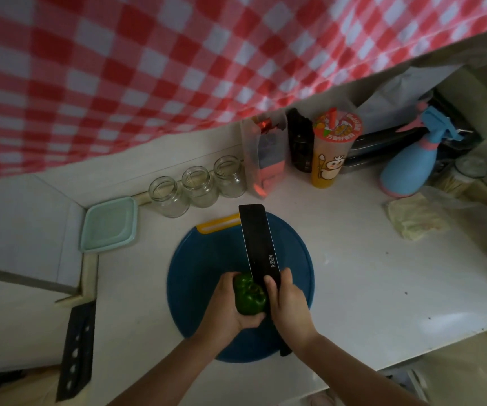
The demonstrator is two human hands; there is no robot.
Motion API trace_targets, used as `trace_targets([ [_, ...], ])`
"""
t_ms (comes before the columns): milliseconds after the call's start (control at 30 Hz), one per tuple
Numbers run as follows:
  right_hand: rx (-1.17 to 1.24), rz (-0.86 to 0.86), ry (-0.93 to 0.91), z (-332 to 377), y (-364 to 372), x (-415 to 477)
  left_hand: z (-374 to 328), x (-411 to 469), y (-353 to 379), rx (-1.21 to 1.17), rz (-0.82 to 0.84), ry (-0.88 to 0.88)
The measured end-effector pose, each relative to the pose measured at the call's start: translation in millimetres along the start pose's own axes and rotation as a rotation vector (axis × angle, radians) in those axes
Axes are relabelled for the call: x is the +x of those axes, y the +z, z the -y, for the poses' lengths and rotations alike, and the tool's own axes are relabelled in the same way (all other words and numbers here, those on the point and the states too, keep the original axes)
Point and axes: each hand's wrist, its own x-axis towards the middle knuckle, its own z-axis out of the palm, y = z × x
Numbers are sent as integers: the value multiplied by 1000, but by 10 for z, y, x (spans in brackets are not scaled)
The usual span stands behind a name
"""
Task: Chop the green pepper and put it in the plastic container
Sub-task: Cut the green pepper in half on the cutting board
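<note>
left grip (230, 306): clenched round the green pepper from the left, thumb curled under its near end
right grip (290, 306): grasping the cleaver where blade meets handle, fingers wrapped over the heel
green pepper (249, 297): glossy, lobed, whole, on the near half of the cutting board, between the two grips
cleaver (258, 238): broad, flat, matt black rectangular blade; edge against the pepper's right side, tip showing over the board's far rim
cutting board (201, 273): round, smooth, dark blue, yellow tab at its far-left rim, lying on the pale bench (353, 273)
plastic container (109, 224): square with rounded corners, mint-green, translucent; beyond and left of the board, apart from it
glass jars (200, 186): three, clear, round, open-mouthed, in a row beyond the board
second knife (77, 350): black blade with a row of holes, left of the board
spray bottle (409, 168): pale blue and pink plastic, beyond and right of the board
</note>
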Motion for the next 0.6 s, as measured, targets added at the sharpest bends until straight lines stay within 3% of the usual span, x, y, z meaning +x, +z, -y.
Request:
trace_targets([
  [333, -40, 65, -43, -4, -41, 137, 0, 113, -132, 14, 130, 6],
  [600, 10, 158, -162, -10, -81, 251, 23, 276, -327, 25, 328, -6],
])
